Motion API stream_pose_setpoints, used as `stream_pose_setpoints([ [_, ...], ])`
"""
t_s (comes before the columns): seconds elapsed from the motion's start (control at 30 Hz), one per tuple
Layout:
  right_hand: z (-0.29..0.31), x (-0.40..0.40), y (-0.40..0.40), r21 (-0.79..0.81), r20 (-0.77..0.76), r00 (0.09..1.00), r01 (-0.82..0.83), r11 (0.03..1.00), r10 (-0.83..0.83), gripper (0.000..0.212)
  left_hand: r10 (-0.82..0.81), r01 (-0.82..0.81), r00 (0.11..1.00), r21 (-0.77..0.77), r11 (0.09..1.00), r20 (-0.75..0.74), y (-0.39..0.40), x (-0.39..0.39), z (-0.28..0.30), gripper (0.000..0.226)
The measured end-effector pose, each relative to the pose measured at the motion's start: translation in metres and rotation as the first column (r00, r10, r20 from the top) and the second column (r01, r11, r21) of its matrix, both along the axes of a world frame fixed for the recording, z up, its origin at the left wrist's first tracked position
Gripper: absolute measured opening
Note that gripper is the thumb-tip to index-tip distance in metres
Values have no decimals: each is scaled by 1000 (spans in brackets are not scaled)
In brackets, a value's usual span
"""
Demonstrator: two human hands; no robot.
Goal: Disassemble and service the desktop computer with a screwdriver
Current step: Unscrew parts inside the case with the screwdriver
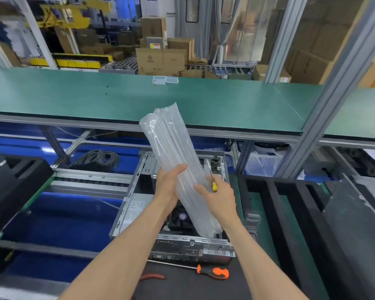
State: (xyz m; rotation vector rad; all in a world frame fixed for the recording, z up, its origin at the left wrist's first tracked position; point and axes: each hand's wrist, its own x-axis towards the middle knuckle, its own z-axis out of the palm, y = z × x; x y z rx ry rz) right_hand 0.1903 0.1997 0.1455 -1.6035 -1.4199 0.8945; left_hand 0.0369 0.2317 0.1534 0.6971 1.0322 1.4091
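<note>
An open desktop computer case lies on the workbench below my arms, its fan showing inside. Above it I hold a long clear inflated plastic air cushion, tilted with its top end to the upper left. My left hand grips the cushion's left side. My right hand is on its right side and also holds a small yellow-handled screwdriver. An orange-and-black screwdriver lies on the dark mat in front of the case.
Red-handled pliers lie left of the orange screwdriver. Black foam trays stand on the right, a black tray on the left. A green shelf runs above with small clear boxes. Coiled cable lies behind.
</note>
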Motion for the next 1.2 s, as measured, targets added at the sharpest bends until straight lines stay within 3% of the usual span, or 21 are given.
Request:
stream_pose_setpoints([
  [0.2, 26, -21, 11, 149, -50, 999, 3, 989, 5, 16, 2, -1, 998, 22, 1000, -58, -2, -10, 12, 77],
  [0.37, 44, -37, 15, 206, -59, 996, -59, 977, 73, 13, 82, -74, 976, 48, 996, -202, -5, -30, 29, 61],
  [0.53, 48, -61, 9, 137, -76, 974, -200, 970, 211, 18, 65, -64, 985, 17, 998, -159, -38, -69, 29, 48],
  [0.67, 37, -92, -14, 95, -45, 941, -331, 939, 337, 27, 229, -231, 963, 2, 973, -141, -89, -105, 14, 46],
  [0.9, 14, -159, -76, 0, 98, 753, -653, 757, 650, 24, 515, -553, 817, -102, 827, -257, -205, -164, -23, 56],
  [1.2, -7, -203, -137, -167, 169, 512, -828, 536, 842, 8, 721, -765, 644, -235, 600, -255, -330, -186, -81, 65],
])
